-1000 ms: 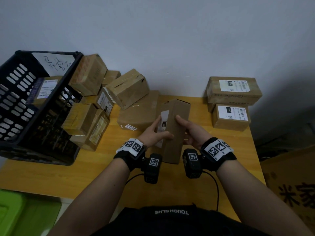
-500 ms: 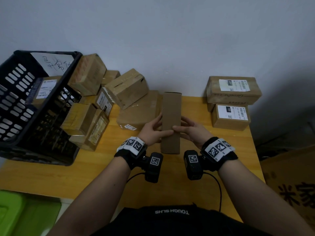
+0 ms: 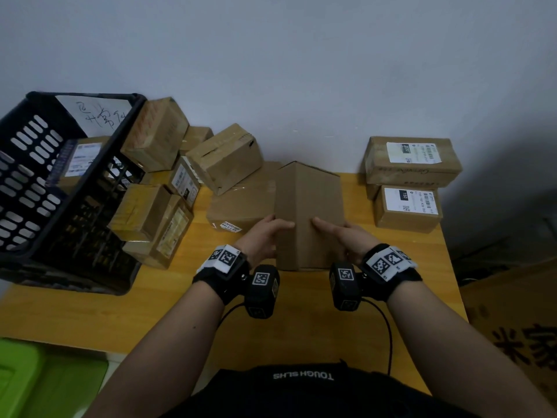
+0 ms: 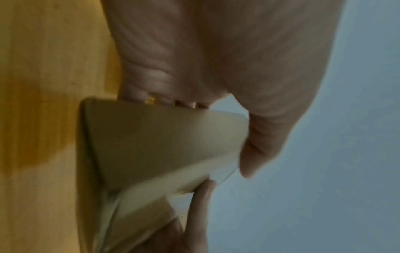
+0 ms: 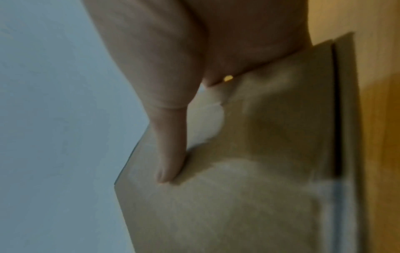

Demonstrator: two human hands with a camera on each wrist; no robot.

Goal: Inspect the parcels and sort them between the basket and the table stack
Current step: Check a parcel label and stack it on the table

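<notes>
Basket [image 3: 75,206] at 9 o'clock holds at least one labelled parcel; a heap of boxes [image 3: 187,176] at 10–11 o'clock looks unsorted. At centre, left hand [image 3: 265,236] and right hand [image 3: 340,236] grip a plain box [image 3: 307,206] above the table [image 3: 90,312], thumbs on top, fingers curled under. Stack [image 3: 410,182] of two at 2 o'clock; most sorting remains.

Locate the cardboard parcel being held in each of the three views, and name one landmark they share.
Head: the held parcel is at centre, an edge facing up, between the left hand and the right hand.
Left wrist: centre-left, under the palm, blurred.
Right wrist: lower right, thumb on its face.
Shared landmark: the yellow wooden table, seen in all three views.
</notes>
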